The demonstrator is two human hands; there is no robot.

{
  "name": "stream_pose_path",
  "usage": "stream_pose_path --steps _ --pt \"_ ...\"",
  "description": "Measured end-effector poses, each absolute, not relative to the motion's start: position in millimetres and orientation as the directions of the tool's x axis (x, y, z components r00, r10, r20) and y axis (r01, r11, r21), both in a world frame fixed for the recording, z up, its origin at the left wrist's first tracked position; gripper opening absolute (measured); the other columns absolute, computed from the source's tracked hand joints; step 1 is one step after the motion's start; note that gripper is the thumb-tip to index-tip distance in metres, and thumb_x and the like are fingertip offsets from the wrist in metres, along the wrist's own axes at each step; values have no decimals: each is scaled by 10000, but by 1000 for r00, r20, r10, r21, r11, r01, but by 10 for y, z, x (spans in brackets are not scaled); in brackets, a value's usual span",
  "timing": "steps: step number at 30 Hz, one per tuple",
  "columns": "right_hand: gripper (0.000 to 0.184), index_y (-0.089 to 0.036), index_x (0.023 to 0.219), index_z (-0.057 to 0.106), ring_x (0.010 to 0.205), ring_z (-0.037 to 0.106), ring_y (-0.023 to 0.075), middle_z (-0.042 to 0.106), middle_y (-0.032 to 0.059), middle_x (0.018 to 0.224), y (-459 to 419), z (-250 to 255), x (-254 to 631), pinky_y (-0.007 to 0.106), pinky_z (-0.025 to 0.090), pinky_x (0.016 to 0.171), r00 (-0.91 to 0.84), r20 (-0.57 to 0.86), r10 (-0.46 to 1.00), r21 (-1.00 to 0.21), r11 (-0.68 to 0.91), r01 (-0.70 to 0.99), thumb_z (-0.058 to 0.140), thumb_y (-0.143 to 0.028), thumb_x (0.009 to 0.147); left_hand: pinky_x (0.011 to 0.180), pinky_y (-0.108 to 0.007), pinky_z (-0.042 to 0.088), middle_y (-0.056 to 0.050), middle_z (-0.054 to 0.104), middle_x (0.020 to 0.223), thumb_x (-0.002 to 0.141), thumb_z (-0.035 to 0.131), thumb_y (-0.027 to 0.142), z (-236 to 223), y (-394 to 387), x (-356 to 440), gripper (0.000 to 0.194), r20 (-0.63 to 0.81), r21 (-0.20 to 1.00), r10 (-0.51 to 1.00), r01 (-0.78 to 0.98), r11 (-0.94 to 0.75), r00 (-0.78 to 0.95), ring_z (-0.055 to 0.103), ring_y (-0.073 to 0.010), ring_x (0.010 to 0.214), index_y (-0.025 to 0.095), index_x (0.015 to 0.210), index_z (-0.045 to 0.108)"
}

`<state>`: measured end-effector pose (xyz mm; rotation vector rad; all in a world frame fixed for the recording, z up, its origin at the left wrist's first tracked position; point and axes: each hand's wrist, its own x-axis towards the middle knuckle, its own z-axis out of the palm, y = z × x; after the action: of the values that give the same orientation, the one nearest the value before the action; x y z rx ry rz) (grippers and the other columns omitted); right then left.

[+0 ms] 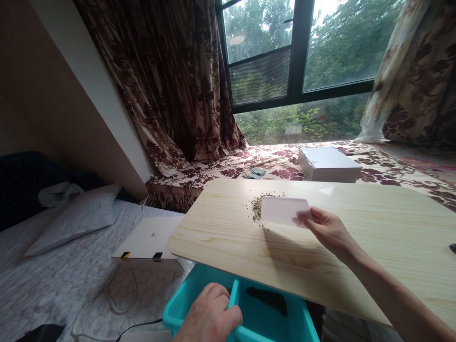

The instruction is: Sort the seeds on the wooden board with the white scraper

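Observation:
My right hand (329,231) pinches one end of a thin white flat card (283,211), held over the tabletop. The card's far edge is at a scattered patch of small greenish-brown grains (257,209) on the light wooden table (221,232). Below the table's front edge is a teal bin (192,278) with a divider (235,289). My left hand (210,313) closes over that divider, thumb on the right side; its fingertips are hidden in the left compartment. A dark heap of fine material (269,299) lies in the right compartment.
A white box (329,164) and a small folded cloth (257,173) lie on the flowered window ledge behind the table. To the left, another white box (149,240), a cable (121,311) and a pillow (78,218) are on the bed.

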<state>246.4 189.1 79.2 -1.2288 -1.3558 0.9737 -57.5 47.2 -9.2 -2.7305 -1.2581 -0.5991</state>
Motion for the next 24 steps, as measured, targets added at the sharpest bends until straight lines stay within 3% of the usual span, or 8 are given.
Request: stream_pose_path --steps 3,12,17,24 --pt "464 -190 755 733 792 720 260 775 88 799 1888 768 2486 364 568 779 29 159 987 -974 152 170 769 -609 560 683 -290 320 40 453 669 711 782 365 -80 469 -574 314 369 89 721 749 -656 587 463 -166 755 217 735 506" --pt "411 -215 760 742 798 720 256 778 72 807 1832 696 2573 352 566 771 12 125 992 -978 121 168 776 -582 578 706 -306 336 38 485 726 621 823 503 39 448 -578 438 240 145 752 743 -653 614 495 -190 815 224 787 530" --pt "415 -199 774 742 808 720 258 780 85 837 1853 663 2539 361 565 773 43 146 988 -974 136 180 769 -571 593 703 -305 340 42 484 720 556 865 466 28 460 -586 471 255 138 752 747 -650 608 496 -188 807 221 779 531" --pt "440 -202 838 753 833 724 266 782 91 871 1839 635 2572 370 568 795 17 109 994 -982 105 155 772 -567 593 706 -312 341 36 499 735 570 858 514 66 444 -570 490 211 151 769 758 -635 603 508 -192 827 212 774 530"
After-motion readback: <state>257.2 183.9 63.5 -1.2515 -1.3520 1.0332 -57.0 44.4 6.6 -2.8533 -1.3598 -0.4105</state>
